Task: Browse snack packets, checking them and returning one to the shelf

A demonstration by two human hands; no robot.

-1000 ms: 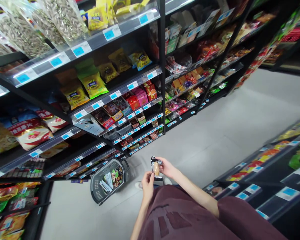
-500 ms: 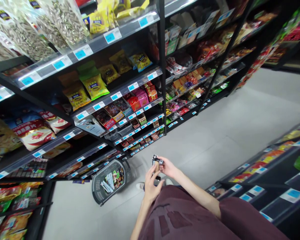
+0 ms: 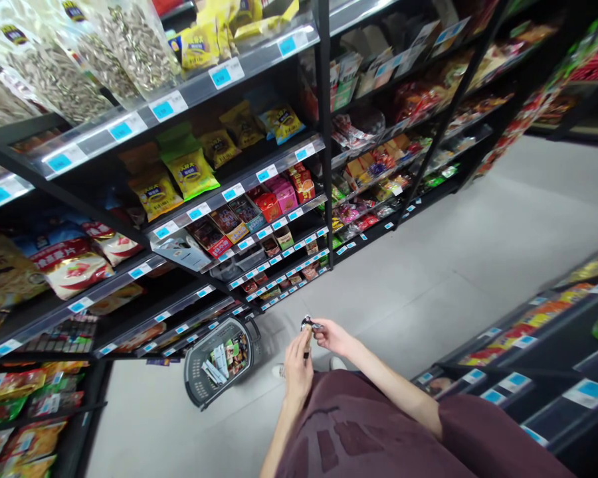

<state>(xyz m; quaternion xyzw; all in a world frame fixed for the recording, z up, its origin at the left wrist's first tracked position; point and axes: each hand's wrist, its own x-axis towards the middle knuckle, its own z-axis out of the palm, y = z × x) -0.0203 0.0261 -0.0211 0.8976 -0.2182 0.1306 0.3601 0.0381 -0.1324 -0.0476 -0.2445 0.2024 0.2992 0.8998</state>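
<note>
Taking the grey shopping basket (image 3: 219, 358) on the floor (image 3: 428, 279) as the mark: to its left and above it rise the dark shelves (image 3: 129, 219), stocked with yellow snack bags (image 3: 192, 171), red boxes (image 3: 266, 202) and blue price tags. The basket itself lies tipped toward those shelves and holds several packets.

Just right of the basket, the left hand (image 3: 299, 365) is raised with its palm toward the small snack packet (image 3: 307, 328); its fingers (image 3: 306, 338) curl around the packet's lower part and hide most of it, so they are gripping it. The packet stands roughly upright, its long axis running up and down, with the crimped dark top end poking out above the left fingers.

Further right of the basket, the right hand (image 3: 331, 335) comes in from the side. Its fingers (image 3: 319, 326) are closed in a pinch on that top end of the packet. The maroon shirt (image 3: 359, 431) fills the lower part of the view.
</note>
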